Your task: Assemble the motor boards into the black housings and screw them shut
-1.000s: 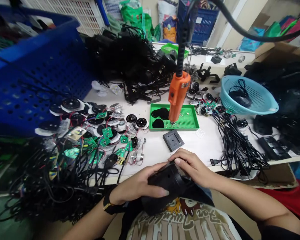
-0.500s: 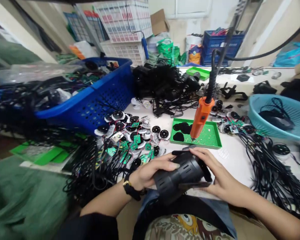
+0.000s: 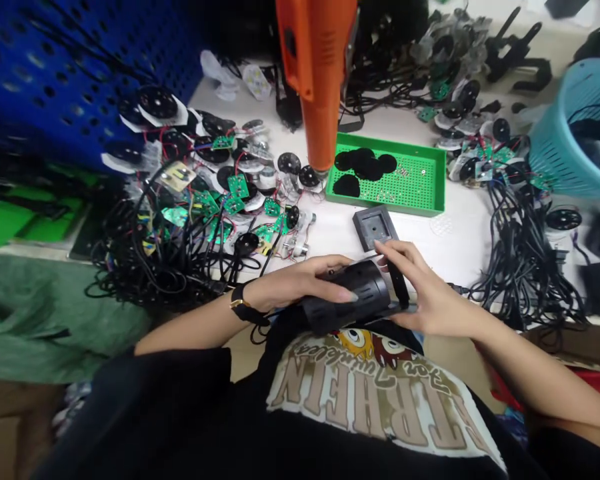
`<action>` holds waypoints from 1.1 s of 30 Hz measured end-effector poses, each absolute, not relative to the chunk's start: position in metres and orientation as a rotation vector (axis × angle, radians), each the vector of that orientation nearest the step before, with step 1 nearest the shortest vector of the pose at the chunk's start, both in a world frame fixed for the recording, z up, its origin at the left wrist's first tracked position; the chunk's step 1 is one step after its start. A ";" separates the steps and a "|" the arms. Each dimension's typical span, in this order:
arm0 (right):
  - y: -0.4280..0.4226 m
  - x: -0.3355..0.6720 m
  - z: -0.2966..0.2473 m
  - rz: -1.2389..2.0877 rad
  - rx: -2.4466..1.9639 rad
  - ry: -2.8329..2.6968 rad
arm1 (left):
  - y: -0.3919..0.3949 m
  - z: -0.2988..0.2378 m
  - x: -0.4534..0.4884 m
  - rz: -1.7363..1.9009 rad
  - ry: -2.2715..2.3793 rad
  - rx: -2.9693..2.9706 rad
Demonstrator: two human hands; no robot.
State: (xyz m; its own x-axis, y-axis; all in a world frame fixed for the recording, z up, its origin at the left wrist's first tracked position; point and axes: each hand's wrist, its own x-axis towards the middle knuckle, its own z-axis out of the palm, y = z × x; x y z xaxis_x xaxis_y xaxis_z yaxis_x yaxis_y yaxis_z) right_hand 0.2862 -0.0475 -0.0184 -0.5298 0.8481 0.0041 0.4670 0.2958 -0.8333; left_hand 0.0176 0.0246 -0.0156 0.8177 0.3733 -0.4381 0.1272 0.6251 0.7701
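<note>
My left hand [image 3: 300, 283] is wrapped round a black cylindrical housing [image 3: 360, 293] with slots in its side, its thumb lying along the top. Held low over the table's front edge, the housing lies nearly level. My right hand [image 3: 433, 293] grips a black U-shaped bracket [image 3: 399, 283] at the housing's right end, thumb and fingers on its two arms. Whether the bracket is joined to the housing I cannot tell. Just beyond the hands rests a dark grey square block [image 3: 375, 227] with a recess.
An orange electric screwdriver [image 3: 320, 87] hangs over the table. Behind the hands is a green tray [image 3: 420, 203] with black discs and small screws. Wired circuit boards [image 3: 237, 190] and cables crowd the left, more cables [image 3: 510, 253] the right. A blue basket [image 3: 95, 47] and turquoise basket [image 3: 550, 147] flank them.
My view has tilted down and come closer to the table. The grey block shows more fully. The screwdriver now appears left of the tray. Both hands keep hold of the housing and bracket.
</note>
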 end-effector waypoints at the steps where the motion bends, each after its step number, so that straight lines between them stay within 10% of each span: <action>1: -0.051 0.287 -0.020 1.105 -1.184 -2.147 | 0.022 -0.016 0.018 0.153 0.608 0.984; 33: -0.081 0.279 -0.024 0.808 -1.295 -2.030 | 0.011 -0.034 0.020 0.202 0.652 0.946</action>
